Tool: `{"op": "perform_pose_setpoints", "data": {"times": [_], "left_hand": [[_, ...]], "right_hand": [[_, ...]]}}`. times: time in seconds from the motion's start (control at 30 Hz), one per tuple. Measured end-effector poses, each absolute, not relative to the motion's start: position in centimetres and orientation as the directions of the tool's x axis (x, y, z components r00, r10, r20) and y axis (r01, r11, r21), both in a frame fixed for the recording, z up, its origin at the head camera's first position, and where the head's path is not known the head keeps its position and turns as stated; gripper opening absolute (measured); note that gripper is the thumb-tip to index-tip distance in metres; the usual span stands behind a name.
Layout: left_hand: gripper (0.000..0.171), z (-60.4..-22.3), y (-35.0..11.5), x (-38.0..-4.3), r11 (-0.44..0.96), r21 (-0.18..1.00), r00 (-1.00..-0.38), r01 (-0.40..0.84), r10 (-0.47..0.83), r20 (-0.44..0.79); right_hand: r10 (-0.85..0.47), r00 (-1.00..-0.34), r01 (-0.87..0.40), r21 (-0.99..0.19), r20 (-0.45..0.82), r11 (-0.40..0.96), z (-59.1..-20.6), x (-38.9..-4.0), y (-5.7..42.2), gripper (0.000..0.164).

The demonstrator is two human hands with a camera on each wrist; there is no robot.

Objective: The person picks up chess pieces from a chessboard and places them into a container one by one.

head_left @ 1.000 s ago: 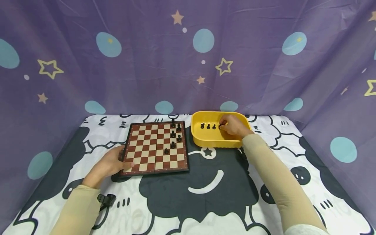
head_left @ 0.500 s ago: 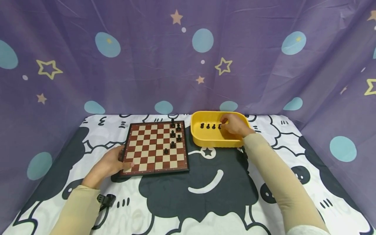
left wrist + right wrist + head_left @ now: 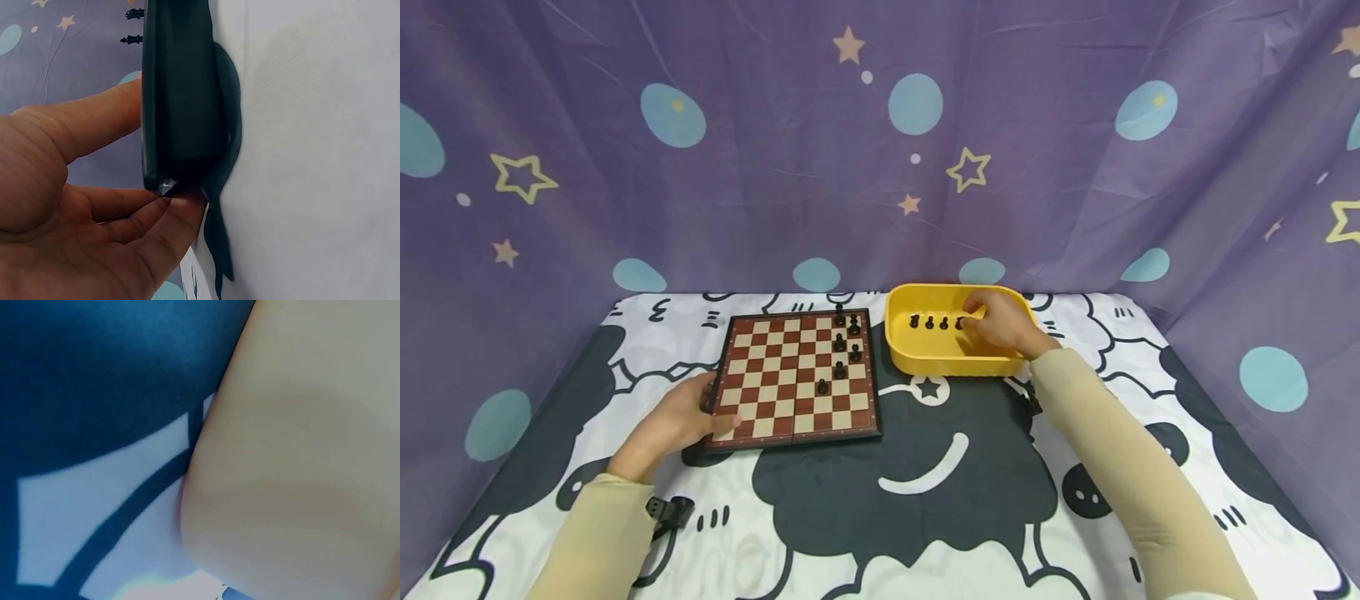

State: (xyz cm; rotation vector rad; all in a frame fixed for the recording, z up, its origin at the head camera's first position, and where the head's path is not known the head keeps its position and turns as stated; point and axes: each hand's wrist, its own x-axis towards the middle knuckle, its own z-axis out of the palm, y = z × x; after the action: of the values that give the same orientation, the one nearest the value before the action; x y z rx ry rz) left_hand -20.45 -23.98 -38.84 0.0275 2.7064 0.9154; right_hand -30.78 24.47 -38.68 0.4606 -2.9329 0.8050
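Head, left fingers (image 3: 699,382) gripping chessboard (image 3: 771,379), right fingers (image 3: 979,299) parted near chessman (image 3: 959,323).

Rightmost chess piece (image 3: 958,323) in yellow tray (image 3: 940,366) partly hidden by right grip (image 3: 1000,320), right sleeve (image 3: 1138,467) cropped

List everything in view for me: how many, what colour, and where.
Curtain: one, patterned purple, background
Tablecloth: one, white and dark grey, underneath
Chessboard: one, red-brown and cream, left of centre
Tray: one, yellow, right of the chessboard
Board pieces: six, black, on the chessboard's right half
Tray pieces: four visible, black, row inside the tray
Device: one clearly visible, black, lower left
Sleeves: two, beige, lower left and right
Left hand: one, gripping the chessboard's left edge
Right hand: one, reaching into the tray
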Motion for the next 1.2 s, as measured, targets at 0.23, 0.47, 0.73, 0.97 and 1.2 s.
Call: {"op": "perform_pose_setpoints", "data": {"times": [0.23,0.47,0.73,0.97,1.2], "left_hand": [[0.088,-38.8,-24.2,-20.4,0.801,0.592,-0.958,-0.088,0.095,-0.272],[0.088,-38.9,-24.3,-20.4,0.797,0.597,-0.958,-0.089,0.096,-0.271],[0.086,-39.2,-23.8,-20.5,0.791,0.608,-0.961,-0.071,0.109,-0.255],[0.083,-39.2,-24.0,-20.4,0.791,0.608,-0.964,-0.063,0.110,-0.244],[0.084,-39.0,-24.0,-20.4,0.797,0.601,-0.963,-0.063,0.109,-0.245]], "right_hand": [[-0.299,-0.929,-0.370,-0.488,0.219,0.791,-38.3,-29.8,24.2,0.025],[-0.326,-0.907,-0.419,-0.497,0.267,0.760,-38.1,-28.5,24.3,0.024],[-0.306,-0.911,-0.410,-0.525,0.278,0.745,-37.9,-26.5,24.4,0.023],[-0.313,-0.902,-0.429,-0.541,0.297,0.724,-37.7,-25.2,23.7,0.025],[-0.332,-0.875,-0.479,-0.522,0.352,0.706,-37.6,-24.0,22.4,0.024]]}}
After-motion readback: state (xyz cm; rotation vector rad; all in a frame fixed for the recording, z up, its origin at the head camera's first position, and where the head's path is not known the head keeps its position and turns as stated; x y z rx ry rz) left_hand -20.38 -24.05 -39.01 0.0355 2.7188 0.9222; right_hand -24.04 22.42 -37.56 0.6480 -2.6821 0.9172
